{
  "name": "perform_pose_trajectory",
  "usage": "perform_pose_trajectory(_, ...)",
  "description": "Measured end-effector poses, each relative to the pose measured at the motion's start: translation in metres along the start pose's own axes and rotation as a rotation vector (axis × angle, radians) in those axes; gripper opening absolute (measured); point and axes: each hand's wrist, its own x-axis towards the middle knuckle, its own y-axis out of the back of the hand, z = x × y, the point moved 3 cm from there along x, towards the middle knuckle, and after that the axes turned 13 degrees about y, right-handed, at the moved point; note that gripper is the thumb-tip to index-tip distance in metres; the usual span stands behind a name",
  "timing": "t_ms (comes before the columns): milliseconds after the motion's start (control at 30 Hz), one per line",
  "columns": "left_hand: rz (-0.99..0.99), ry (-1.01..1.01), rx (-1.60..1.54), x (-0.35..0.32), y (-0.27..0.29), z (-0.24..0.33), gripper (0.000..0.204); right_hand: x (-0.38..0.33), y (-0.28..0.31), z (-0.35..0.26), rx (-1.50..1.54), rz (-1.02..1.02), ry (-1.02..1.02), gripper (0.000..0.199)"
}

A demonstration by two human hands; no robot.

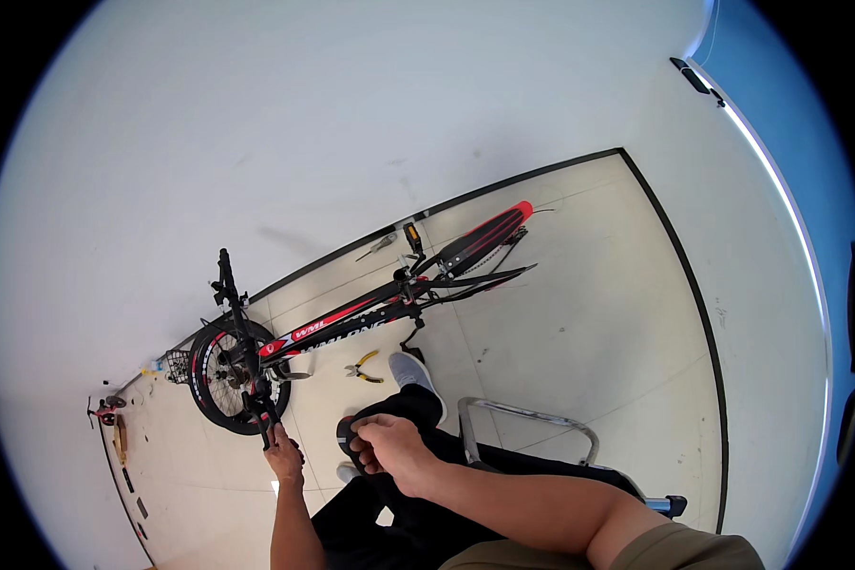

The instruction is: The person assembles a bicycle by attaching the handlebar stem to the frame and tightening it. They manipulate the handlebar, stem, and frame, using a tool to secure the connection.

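Note:
A black and red bicycle stands in front of me, its front wheel to the left. My left hand is closed around the near end of the handlebar. To the right of it, my right hand is closed on a small black roll that looks like tape, held over my legs. Its fingertips pinch the roll's edge; the palm side is hidden. Yellow and black pliers lie on the floor between the bicycle and my shoe.
A chair with a bent metal tube frame is at my right. Along the wall, beyond the pedal, lies a small tool. A wire basket is beside the front wheel. Several small items lie at far left near a red object.

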Motion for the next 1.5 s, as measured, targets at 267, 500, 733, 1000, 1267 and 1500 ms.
perform_pose_trajectory(267, 0.055, -0.009, 0.008, -0.003, -0.005, 0.000, 0.048, 0.003, 0.002, 0.003, 0.022, -0.001, 0.019, 0.017)
perform_pose_trajectory(500, 0.040, -0.040, 0.048, 0.005, -0.001, -0.008, 0.050, 0.002, 0.000, 0.000, -0.008, 0.005, 0.015, 0.020)
perform_pose_trajectory(733, 0.014, -0.017, 0.066, -0.006, -0.004, 0.003, 0.051, 0.007, 0.001, 0.002, 0.023, -0.006, 0.018, 0.015)
perform_pose_trajectory(1000, 0.149, -0.182, 0.010, 0.036, 0.016, -0.042, 0.049, 0.011, -0.014, -0.003, 0.040, -0.011, -0.003, 0.014)
perform_pose_trajectory(1267, -0.099, 0.107, -0.184, -0.013, -0.024, 0.010, 0.037, 0.017, -0.012, -0.010, 0.024, 0.012, -0.011, 0.016)
perform_pose_trajectory(1500, -0.281, -0.007, -0.164, -0.025, -0.066, 0.042, 0.033, 0.019, -0.010, -0.011, 0.021, 0.005, -0.013, 0.018)
